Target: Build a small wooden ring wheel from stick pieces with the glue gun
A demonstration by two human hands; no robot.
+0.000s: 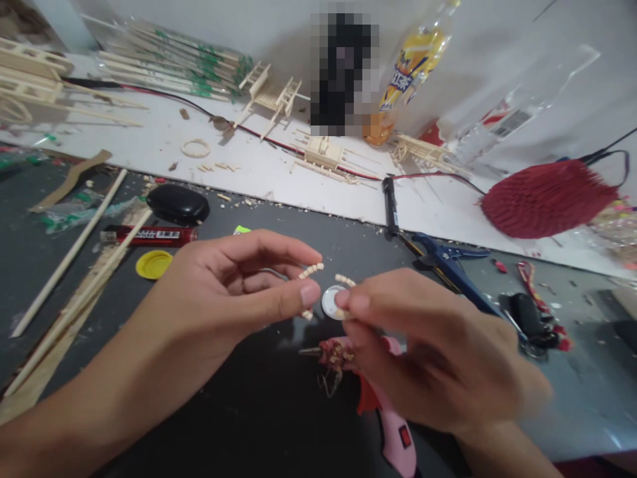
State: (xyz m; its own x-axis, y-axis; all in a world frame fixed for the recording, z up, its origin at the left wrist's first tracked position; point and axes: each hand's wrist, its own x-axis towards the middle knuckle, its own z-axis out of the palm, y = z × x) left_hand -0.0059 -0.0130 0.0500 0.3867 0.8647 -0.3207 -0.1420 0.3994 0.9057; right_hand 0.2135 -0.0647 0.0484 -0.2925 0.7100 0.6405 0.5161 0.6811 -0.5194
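Note:
My left hand (249,285) is closed in a pinch on a small curved strip of short wooden pieces (312,270), with more of the pale wood showing below the thumb. Facing it, my right hand (413,338) pinches another curved strip of small wooden pieces (345,279). A white round disc (329,302) shows right at the right fingertips; whether it is held or lies behind them I cannot tell. Underneath, a pink glue gun (395,431) lies on the dark table, its metal nozzle pointing left and its middle partly hidden by my right hand.
At left are wooden sticks (70,255), a red tube (149,236), a black oval case (178,204) and a yellow lid (154,264). Blue pliers-like clamp (448,255) and keys (535,325) lie right. Behind stand small wooden cart models (271,96) and a drink bottle (415,66).

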